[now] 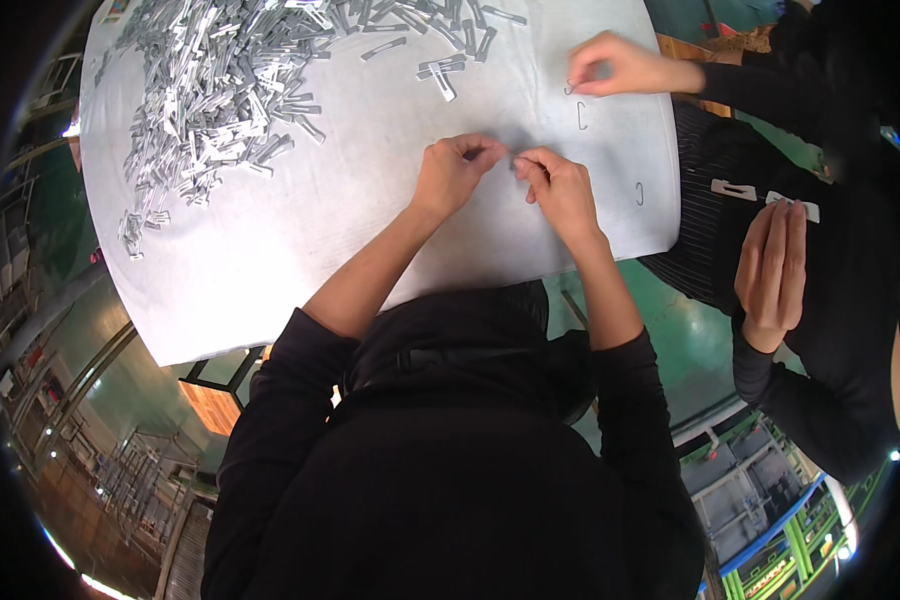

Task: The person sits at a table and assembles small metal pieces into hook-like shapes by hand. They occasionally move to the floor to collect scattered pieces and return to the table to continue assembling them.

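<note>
My left hand [454,175] is above the white table [360,200], thumb and index finger pinched together. Facing it a short gap away, my right hand [562,190] has its fingers curled into a pinch too. A tiny dark bit shows by the right fingertips, but what either hand holds is too small to make out. To the right of my hands lie a small bent wire hook [583,117] and another wire hook [640,194]. A large heap of flat silver metal clips [220,95] spreads across the table's far left, with several loose clips [445,75] beyond my hands.
A co-worker in dark clothes sits at the right. One of their hands [620,68] pinches near a small wire piece; the other hand [773,265] touches a pale clip [795,205] on their lap, beside another pale clip [734,189]. Green floor [670,320] shows past the table's near edge.
</note>
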`<state>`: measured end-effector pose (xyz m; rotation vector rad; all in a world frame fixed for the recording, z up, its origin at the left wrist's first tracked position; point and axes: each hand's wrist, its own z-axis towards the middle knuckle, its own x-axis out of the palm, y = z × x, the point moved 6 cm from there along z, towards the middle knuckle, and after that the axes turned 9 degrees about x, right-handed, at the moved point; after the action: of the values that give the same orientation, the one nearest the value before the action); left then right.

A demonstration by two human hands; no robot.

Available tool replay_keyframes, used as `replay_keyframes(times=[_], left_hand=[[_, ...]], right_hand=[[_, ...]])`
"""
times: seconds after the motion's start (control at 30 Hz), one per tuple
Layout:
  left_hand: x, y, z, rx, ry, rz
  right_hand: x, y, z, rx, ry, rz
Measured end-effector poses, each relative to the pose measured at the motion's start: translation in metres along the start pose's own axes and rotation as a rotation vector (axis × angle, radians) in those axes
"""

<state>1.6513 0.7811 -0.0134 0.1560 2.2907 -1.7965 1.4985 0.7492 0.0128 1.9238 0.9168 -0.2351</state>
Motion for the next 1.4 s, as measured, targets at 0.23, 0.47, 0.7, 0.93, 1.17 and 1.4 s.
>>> replay_keyframes(times=[0.23,0.47,0.7,0.93,1.17,1.4], left_hand=[[-0.023,0.022,0.01,0.046,-0.104,-0.071],[-0.026,0.022,0.005,0.074,-0.103,-0.181],[-0.021,0.03,0.001,0.16,-0.164,-0.193],[-0.019,0.031,0.0,0.182,-0.151,-0.156],[-0.017,0.027,0.0,0.183,-0.14,-0.178],[-0.021,0.03,-0.003,0.234,-0.148,-0.166]], right_hand=[[-0.008,-0.009,0.004,-0.281,-0.419,-0.244],[-0.001,-0.03,0.013,-0.43,-0.693,-0.488],[0.007,-0.027,0.013,-0.534,-0.768,-0.533],[0.011,-0.026,0.014,-0.569,-0.785,-0.618],[0.01,-0.023,0.012,-0.531,-0.77,-0.63],[-0.026,-0.007,0.02,-0.328,-0.624,-0.327]])
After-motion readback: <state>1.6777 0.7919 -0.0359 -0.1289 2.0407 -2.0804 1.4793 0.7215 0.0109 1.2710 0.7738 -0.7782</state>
